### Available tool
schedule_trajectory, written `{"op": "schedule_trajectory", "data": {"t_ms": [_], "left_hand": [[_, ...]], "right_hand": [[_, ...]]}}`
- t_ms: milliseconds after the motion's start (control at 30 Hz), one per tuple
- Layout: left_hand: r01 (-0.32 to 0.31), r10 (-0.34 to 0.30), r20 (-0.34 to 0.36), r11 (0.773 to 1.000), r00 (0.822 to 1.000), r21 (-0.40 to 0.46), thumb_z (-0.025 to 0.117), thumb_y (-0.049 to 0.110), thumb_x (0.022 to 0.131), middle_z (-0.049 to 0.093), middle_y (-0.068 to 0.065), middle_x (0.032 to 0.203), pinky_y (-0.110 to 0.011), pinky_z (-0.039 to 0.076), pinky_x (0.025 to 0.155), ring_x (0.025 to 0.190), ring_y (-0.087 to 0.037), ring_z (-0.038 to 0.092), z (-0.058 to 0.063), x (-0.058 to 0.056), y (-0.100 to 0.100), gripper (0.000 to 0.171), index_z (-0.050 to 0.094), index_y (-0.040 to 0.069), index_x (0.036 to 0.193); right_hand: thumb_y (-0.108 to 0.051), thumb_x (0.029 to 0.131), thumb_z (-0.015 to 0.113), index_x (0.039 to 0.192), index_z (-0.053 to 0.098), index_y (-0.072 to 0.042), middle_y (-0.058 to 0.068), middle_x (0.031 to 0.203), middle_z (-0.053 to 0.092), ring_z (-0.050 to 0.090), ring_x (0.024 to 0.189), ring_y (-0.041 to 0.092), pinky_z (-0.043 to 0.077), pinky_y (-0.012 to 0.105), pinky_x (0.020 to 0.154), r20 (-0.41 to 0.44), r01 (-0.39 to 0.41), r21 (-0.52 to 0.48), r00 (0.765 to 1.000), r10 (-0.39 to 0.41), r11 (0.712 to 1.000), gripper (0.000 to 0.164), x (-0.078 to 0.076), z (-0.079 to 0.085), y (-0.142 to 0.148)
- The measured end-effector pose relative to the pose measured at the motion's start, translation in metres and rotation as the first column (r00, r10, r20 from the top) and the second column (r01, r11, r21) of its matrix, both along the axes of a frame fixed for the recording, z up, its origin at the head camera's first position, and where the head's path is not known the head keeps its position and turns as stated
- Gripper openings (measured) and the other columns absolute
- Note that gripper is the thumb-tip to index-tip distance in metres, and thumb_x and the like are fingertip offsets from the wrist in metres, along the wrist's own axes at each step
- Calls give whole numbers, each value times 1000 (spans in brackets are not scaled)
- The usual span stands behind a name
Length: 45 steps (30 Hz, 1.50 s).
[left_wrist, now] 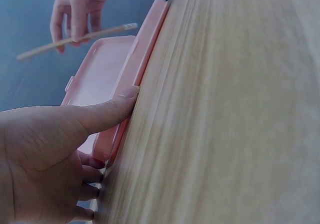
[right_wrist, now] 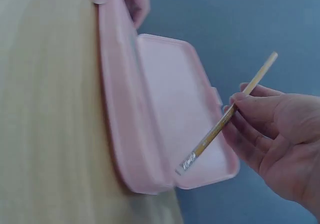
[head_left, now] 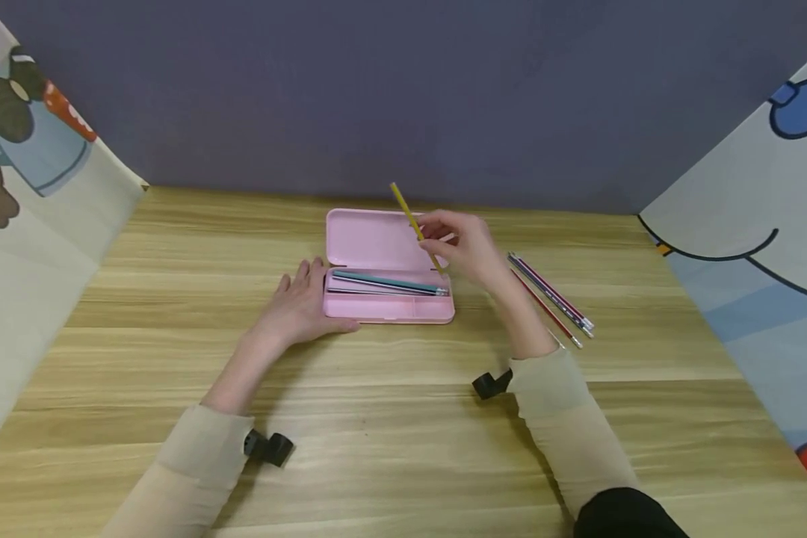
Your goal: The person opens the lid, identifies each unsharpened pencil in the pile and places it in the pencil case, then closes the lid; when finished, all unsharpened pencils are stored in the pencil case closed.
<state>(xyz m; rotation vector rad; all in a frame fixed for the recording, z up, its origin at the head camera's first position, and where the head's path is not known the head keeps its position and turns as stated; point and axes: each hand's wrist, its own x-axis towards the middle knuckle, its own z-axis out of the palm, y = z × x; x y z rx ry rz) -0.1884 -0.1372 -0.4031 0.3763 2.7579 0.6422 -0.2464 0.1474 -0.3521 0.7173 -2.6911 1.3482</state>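
A pink pencil case [head_left: 390, 307] stands with its lid [head_left: 374, 237] raised; several pencils [head_left: 383, 282], one of them teal, lie in its long compartment. My right hand [head_left: 462, 243] pinches a yellow pencil [head_left: 403, 203] between thumb and fingers, slanted above the case. In the right wrist view the silver eraser end of that pencil [right_wrist: 186, 164] points down toward the case. My left hand [head_left: 299, 308] rests against the case's left end, fingers spread. Its thumb [left_wrist: 117, 108] lies along the front wall in the left wrist view.
To the right of the case, several red, purple and striped pencils [head_left: 557, 294] lie on the wooden table [head_left: 376, 418], partly hidden by the right forearm. A dark grey panel [head_left: 376, 97] rises behind the table, with cartoon-printed panels on both sides.
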Motion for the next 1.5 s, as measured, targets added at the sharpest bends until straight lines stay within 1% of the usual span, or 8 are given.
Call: {"op": "schedule_trajectory", "data": {"t_ms": [167,367,533,767,900,1233,1400,1500], "left_hand": [[-5,5,-4,1000,1000,-6,76,57,86,9,-31,170,-68,6,128,159,-49,6,2,1,-1,120,7,-7,162],[-4,4,1,1000,1000,-14,75,56,86,9,-31,170,-68,7,128,159,-49,6,3,2,-2,118,9,-6,162],[-4,4,0,1000,1000,-15,75,56,86,10,-31,170,-68,8,128,159,-49,7,3,1,-3,119,8,-7,162],[-2,1,-2,1000,1000,-13,75,57,86,11,-31,170,-69,8,128,159,-49,7,3,1,-3,119,8,-8,161],[4,-4,2,1000,1000,-17,74,57,87,9,-31,170,-68,7,128,159,-49,6,2,1,-3,119,8,-7,162],[-5,5,4,1000,1000,-10,75,58,86,8,-31,170,-67,6,129,160,-48,5,1,0,-4,120,8,-6,162],[-15,15,8,1000,1000,-3,75,58,85,9,-31,170,-67,6,128,160,-48,5,1,1,-5,121,7,-7,162],[-16,16,10,1000,1000,1,76,58,85,9,-31,170,-68,6,128,160,-48,5,1,2,-4,121,7,-6,162]], "right_hand": [[1,94,69,129,71,-2,19,110,75,71,101,29,63,42,89,38,-80,86,996,77,993,35,-2,-12,-11],[6,93,68,128,71,-3,17,108,75,71,100,28,62,41,90,80,-182,127,982,173,975,37,2,-19,-21],[6,93,68,126,72,-3,15,109,76,71,102,26,61,40,91,97,-220,168,974,206,961,34,3,-23,-24],[11,92,65,113,74,-4,11,107,77,72,101,23,61,38,93,88,-215,247,976,199,945,28,2,-31,-26],[17,90,61,113,74,-4,11,109,77,72,104,24,60,38,95,101,-211,271,977,190,939,34,2,-35,-24],[15,91,62,113,75,-3,11,112,78,74,107,24,60,38,98,102,-211,298,977,189,931,31,5,-33,-15],[7,95,64,116,74,-2,12,115,77,73,109,26,59,41,99,110,-217,286,975,193,933,25,11,-28,-5],[-2,98,65,120,73,-4,11,116,77,72,108,25,59,43,98,107,-190,267,980,167,945,23,16,-21,7]]}}
